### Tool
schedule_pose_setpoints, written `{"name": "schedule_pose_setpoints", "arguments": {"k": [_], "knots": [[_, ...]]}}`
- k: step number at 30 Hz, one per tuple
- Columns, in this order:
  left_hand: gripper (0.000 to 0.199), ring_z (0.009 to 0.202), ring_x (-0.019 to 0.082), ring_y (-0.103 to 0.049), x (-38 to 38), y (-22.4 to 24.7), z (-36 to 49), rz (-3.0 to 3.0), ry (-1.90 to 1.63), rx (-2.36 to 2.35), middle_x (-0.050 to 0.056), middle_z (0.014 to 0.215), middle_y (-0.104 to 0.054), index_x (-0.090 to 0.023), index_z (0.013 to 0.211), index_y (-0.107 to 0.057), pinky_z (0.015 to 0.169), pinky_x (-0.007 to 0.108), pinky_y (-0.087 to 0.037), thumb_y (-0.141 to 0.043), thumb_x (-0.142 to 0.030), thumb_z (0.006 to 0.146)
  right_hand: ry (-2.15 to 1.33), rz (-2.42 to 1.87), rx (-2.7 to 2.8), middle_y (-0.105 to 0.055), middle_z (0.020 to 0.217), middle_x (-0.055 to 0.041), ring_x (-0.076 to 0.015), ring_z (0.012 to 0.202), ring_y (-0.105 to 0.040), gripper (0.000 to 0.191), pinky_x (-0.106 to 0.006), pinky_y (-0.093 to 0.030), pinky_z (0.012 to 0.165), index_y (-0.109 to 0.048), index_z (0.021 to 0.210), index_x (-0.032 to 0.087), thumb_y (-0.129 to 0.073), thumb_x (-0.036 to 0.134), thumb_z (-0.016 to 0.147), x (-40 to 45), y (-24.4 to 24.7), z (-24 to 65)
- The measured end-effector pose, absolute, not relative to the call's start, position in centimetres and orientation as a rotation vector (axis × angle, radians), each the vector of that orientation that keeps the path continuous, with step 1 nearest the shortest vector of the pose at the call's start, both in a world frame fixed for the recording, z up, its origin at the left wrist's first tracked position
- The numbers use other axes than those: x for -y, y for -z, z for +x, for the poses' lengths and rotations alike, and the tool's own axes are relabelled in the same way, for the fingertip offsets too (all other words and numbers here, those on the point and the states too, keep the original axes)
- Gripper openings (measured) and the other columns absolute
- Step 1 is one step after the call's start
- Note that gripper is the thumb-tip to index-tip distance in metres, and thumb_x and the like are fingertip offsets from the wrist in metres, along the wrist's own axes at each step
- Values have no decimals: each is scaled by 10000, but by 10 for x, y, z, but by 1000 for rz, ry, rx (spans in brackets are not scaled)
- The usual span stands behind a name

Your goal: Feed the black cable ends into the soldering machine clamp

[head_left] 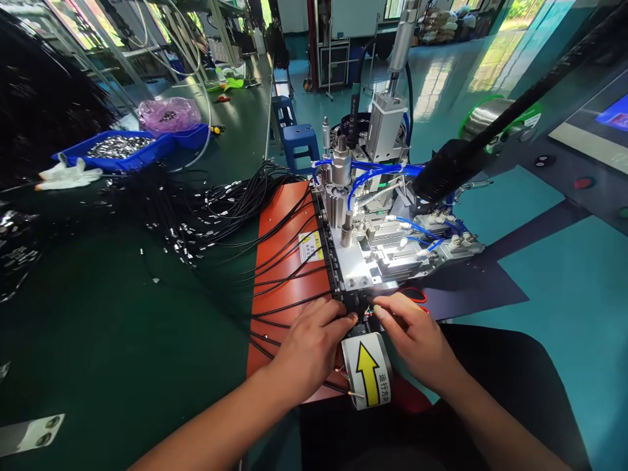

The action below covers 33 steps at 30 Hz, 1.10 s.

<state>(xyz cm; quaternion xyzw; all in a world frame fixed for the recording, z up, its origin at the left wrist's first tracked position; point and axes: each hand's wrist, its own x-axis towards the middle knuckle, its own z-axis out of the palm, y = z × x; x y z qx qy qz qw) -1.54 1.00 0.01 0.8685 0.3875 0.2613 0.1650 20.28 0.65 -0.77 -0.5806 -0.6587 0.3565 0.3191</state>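
Note:
My left hand (314,337) is closed, its thumb and fingertips pressed together on a black cable at the near end of the machine's edge. My right hand (415,333) pinches at the thin coloured wires (367,313) that come out of the cable's end. Both sets of fingertips nearly meet just above a white wheel (367,369) with a yellow arrow. More black cables (282,284) lie side by side across an orange-red sloping cover (289,216), their ends along the machine's edge. Red-handled scissors or pliers (417,296) partly show behind my right hand.
A metal machine (387,242) with blue air hoses stands ahead. Left of it, a heap of black cables (196,216) lies on the dark green table (122,327). Farther off are a blue tray (118,150) of metal parts and white gloves (69,175). A solder spool (495,121) hangs right.

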Motion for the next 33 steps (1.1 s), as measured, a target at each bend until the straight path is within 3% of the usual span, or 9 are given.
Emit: {"name": "schedule_pose_setpoints", "arguments": {"k": [7,14,27,33], "knots": [[207,906,213,-589,-10,-3,-14,2448,-756,-1080,104,1025,-669,-146,1125,-675,772,357,-526,-531,-164,977,-879,-1492,1793,-677,970,-54,-226,900,-639,241,-339,-489,781,-708,1087,249,-502,331,992,-5,2,202],[210,871,204,-582,-11,-4,-14,2462,-765,-1075,86,993,-671,-153,1120,-676,738,336,-517,-531,-133,970,-829,-1500,1805,-677,910,-44,-217,870,-626,207,-330,-476,768,-709,951,237,-513,297,984,-6,1,200],[234,897,222,-557,-9,-9,-17,2464,-665,-1099,94,1029,-655,-144,1161,-659,779,361,-512,-530,-132,966,-919,-1576,1846,-641,824,-3,-182,767,-599,177,-308,-446,696,-621,858,219,-495,258,977,-13,-1,200],[190,866,227,-543,-5,-13,-19,2491,-656,-1210,93,968,-652,-141,1073,-660,777,370,-495,-494,-142,980,-997,-1627,1797,-633,794,7,-173,740,-594,195,-303,-439,682,-609,832,216,-481,261,973,-15,-3,197]]}}
